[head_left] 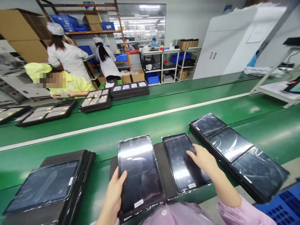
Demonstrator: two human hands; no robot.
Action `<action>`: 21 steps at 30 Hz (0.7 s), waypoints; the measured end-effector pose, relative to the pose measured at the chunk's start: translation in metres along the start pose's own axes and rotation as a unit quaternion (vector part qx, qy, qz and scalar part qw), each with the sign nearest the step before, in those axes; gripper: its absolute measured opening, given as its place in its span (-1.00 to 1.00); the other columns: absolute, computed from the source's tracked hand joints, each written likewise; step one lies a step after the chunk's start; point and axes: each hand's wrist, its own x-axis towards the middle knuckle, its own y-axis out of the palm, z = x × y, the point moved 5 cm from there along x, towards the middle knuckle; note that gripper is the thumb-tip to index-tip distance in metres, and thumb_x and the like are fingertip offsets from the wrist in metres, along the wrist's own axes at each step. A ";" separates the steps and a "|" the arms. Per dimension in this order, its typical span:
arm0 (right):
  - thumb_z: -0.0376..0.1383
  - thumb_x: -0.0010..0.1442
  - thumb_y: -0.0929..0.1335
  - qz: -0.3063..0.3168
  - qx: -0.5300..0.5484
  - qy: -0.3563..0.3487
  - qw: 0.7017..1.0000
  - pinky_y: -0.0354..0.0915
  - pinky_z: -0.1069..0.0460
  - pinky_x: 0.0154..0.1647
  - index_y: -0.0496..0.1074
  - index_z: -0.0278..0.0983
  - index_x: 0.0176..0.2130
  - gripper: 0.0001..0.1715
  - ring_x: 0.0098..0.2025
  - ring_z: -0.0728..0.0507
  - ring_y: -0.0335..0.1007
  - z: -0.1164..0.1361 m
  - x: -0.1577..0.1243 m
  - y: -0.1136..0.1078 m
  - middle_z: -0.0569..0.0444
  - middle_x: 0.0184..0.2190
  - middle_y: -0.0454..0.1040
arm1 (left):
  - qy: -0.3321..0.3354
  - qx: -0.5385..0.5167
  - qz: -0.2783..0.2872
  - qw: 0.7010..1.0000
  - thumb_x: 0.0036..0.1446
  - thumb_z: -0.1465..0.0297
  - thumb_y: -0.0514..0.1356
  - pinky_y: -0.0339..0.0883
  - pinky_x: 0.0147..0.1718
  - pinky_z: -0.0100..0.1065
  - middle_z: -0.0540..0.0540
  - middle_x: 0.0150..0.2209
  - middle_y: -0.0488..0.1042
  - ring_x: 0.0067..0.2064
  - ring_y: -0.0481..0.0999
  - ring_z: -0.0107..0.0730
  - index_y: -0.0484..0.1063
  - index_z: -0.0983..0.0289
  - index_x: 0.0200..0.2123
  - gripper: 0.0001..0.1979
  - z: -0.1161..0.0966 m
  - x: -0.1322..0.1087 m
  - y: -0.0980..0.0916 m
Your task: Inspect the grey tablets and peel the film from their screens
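My left hand (114,193) grips the lower left edge of a dark tablet screen (139,170) wrapped in clear film, thumb on its face. My right hand (202,157) lies with fingers stretched out on a second film-covered tablet (181,165) just to the right. Both tablets rest on a black tray (161,162) on the green bench in front of me.
A long black tray (239,151) with three filmed tablets lies at the right, a tray stack (50,187) with one tablet at the left. A green conveyor (150,106) runs across. Behind it are more trays (96,100), seated and standing workers, shelves. A blue crate (283,204) sits bottom right.
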 end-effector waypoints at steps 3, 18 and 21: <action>-0.06 0.17 0.28 0.003 -0.138 0.059 0.989 0.26 -0.18 -0.11 0.37 -0.45 -0.07 -0.47 -0.01 -0.43 0.33 -0.026 0.014 -0.003 -0.33 -0.12 0.41 | -0.054 0.049 -0.060 0.996 0.11 0.34 0.14 0.15 0.16 -0.21 0.12 0.19 0.30 0.21 0.26 -0.19 0.19 0.21 0.19 -0.45 0.011 0.005 -0.024; -0.11 0.06 0.29 -0.026 0.155 -0.010 0.988 0.30 -0.01 -0.29 0.34 -0.24 -0.33 -0.74 -0.33 -0.18 0.41 -0.050 0.026 0.020 0.11 -0.47 0.44 | 0.000 0.165 -0.034 0.986 0.16 0.36 0.09 0.04 0.20 -0.24 0.15 0.26 0.18 0.24 0.21 -0.22 0.05 0.25 0.26 -0.41 0.016 0.015 -0.012; -0.10 0.07 0.29 -0.013 0.147 -0.018 0.989 0.30 -0.03 -0.27 0.36 -0.24 -0.31 -0.73 -0.33 -0.18 0.41 -0.051 0.026 0.024 0.11 -0.48 0.43 | 0.018 0.246 -0.043 0.968 0.14 0.33 0.06 0.09 0.18 -0.22 0.20 0.19 0.29 0.22 0.24 -0.19 0.14 0.29 0.22 -0.44 0.011 0.015 -0.012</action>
